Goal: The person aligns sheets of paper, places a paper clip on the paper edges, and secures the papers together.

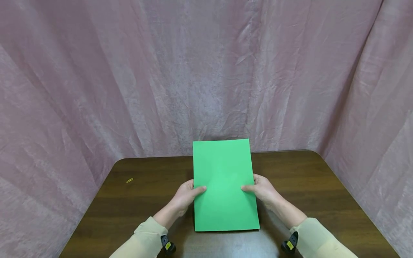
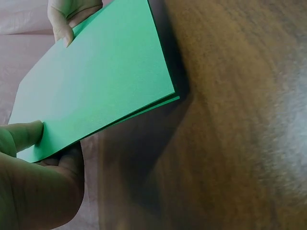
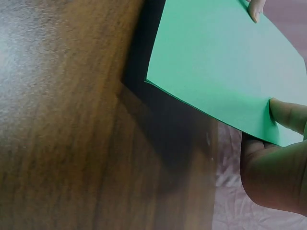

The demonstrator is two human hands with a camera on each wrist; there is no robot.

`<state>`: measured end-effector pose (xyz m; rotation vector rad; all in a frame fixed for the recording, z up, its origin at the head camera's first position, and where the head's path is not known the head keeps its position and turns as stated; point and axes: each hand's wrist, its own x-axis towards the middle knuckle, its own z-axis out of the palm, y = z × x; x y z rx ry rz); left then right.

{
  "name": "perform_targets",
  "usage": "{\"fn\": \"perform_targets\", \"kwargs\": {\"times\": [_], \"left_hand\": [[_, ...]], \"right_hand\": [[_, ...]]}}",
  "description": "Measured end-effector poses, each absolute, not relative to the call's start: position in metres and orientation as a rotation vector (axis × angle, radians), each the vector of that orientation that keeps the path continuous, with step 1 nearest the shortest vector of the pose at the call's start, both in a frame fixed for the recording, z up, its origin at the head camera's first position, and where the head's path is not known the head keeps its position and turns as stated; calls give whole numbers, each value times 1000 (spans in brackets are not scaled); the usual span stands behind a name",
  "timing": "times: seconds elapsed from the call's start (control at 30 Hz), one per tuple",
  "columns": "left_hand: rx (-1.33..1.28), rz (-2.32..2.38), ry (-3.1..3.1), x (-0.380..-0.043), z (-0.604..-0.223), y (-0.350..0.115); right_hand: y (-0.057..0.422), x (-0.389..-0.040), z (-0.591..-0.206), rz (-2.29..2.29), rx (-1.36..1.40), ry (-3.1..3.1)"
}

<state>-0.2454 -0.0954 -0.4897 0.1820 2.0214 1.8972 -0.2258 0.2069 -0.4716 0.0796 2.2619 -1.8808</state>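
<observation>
Both hands hold a small stack of green paper sheets (image 1: 224,161) above the table, tilted up toward the head camera. My left hand (image 1: 187,195) pinches the left edge, thumb on the front face and fingers behind. On the opposite edge my right hand (image 1: 266,190) grips the same way. In the left wrist view the green sheets (image 2: 100,76) show a narrow gap between layers at one corner. The right wrist view has the layers of the green paper (image 3: 216,62) lying nearly together. The fingers behind the paper are mostly hidden.
A yellow paper clip (image 1: 129,180) lies on the brown wooden table (image 1: 155,172) toward the left. Pink curtains (image 1: 206,71) hang behind the table and along its sides. Dark straps with small devices (image 1: 168,245) sit on both wrists.
</observation>
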Motion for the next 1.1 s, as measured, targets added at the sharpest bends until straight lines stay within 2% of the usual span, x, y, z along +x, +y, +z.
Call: {"fn": "perform_targets", "kwargs": {"times": [1.1], "left_hand": [[106, 1926, 1851, -250, -519, -97]], "right_hand": [[199, -234, -513, -1981, 178, 2092]]}}
